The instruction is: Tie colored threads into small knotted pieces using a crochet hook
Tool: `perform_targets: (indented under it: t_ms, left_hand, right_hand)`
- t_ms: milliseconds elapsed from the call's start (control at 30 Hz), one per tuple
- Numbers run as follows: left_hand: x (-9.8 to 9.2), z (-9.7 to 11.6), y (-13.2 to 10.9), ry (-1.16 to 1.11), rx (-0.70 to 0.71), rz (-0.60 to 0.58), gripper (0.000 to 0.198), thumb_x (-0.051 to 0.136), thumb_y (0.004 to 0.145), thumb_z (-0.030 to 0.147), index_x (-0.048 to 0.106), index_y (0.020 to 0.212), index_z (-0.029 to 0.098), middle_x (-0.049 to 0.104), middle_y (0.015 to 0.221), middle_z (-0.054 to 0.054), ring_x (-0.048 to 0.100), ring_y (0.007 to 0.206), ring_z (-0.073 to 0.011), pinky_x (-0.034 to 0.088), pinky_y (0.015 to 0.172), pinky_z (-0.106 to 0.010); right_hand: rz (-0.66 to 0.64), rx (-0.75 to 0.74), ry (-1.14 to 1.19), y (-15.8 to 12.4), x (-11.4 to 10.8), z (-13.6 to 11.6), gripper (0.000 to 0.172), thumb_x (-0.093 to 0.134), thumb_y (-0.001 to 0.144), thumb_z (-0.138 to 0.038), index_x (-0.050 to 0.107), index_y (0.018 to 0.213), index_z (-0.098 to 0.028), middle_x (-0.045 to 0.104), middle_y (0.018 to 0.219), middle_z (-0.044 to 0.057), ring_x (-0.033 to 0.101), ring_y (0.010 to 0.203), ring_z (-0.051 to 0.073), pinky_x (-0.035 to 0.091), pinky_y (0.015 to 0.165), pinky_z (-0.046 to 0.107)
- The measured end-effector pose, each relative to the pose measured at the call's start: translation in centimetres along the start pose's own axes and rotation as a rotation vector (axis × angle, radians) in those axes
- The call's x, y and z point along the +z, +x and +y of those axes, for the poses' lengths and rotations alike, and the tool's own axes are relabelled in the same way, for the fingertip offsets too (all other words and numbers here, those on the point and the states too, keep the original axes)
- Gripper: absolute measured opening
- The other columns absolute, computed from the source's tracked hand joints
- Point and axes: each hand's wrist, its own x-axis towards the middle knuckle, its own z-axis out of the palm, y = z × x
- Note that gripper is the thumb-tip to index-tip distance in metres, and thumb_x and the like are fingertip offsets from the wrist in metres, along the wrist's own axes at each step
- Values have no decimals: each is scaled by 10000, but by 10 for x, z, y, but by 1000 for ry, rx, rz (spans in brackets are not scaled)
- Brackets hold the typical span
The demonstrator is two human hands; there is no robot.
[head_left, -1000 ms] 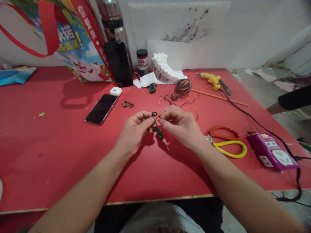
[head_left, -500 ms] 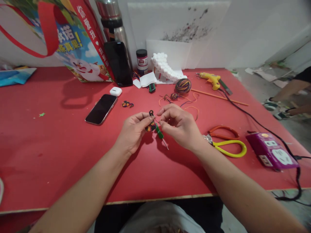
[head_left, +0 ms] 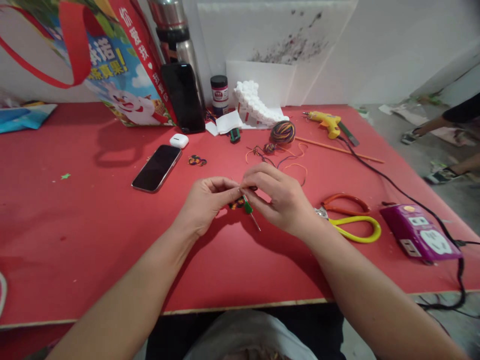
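Note:
My left hand (head_left: pixel 210 202) is closed, thumb and fingers pinching a small knotted piece of multicoloured yarn (head_left: pixel 236 204). My right hand (head_left: pixel 279 195) meets it at the fingertips, also closed in a pinch at the upper end of the piece. A dark loop shows under the right fingers; most of the piece is hidden. Just below lies a green-handled tool with a thin metal shaft (head_left: pixel 248 207), its handle partly covered by my right fingers. Beyond the hands are a ball of multicoloured yarn (head_left: pixel 282 132) with loose strands and another small knotted yarn piece (head_left: pixel 197 160).
To the left lie a phone (head_left: pixel 156 168) and a white earbud case (head_left: pixel 179 141); a second phone (head_left: pixel 183 97) leans upright behind. On the right are red-and-yellow-handled cutters (head_left: pixel 356 229), a purple power strip (head_left: pixel 419 234) and a yellow glue gun (head_left: pixel 326 121). Another person's legs (head_left: pixel 429 130) show beyond the table.
My right fingertips have come in against the left ones and now pinch the piece. Its dark loop has tipped from upright over to the right. The other person's legs have moved.

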Motion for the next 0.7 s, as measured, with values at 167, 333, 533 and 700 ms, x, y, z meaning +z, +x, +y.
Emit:
perform_targets:
  t_ms: [167, 333, 533, 700]
  left_hand:
    - [2, 2, -4, 34, -11, -42, 169, 936, 646, 270, 831, 749, 189, 740, 684, -32, 623, 615, -118, 492, 608, -243]
    - [4, 3, -7, 40, -16, -53, 138, 908, 655, 223, 833, 766, 193, 751, 696, -45, 635, 598, -135, 488, 557, -251]
    - [5, 3, -5, -58, -27, -72, 196, 946, 597, 204, 828, 752, 180, 769, 732, -36, 667, 650, -126, 541, 661, -252]
    - [5, 1, -6, -37, -47, -43, 220, 959, 614, 252, 829, 774, 175, 753, 698, -26, 644, 628, -119, 519, 631, -247]
  right_hand:
    - [28, 50, 0, 1, -2, 3, 161, 538, 1020, -170, 654, 925, -231, 678, 879, 60, 642, 800, 194, 506, 730, 335]
    - [28, 110, 23, 0, -2, 2, 149, 564, 998, -145, 656, 913, -227, 701, 859, 46, 637, 790, 183, 480, 719, 328]
    - [79, 103, 41, 0, -1, 2, 143, 584, 999, -142, 666, 913, -222, 678, 828, 29, 611, 758, 165, 454, 685, 303]
    - [111, 95, 53, 0, 1, 4, 132, 602, 995, -142, 675, 909, -210, 665, 822, 27, 595, 745, 154, 438, 671, 287]
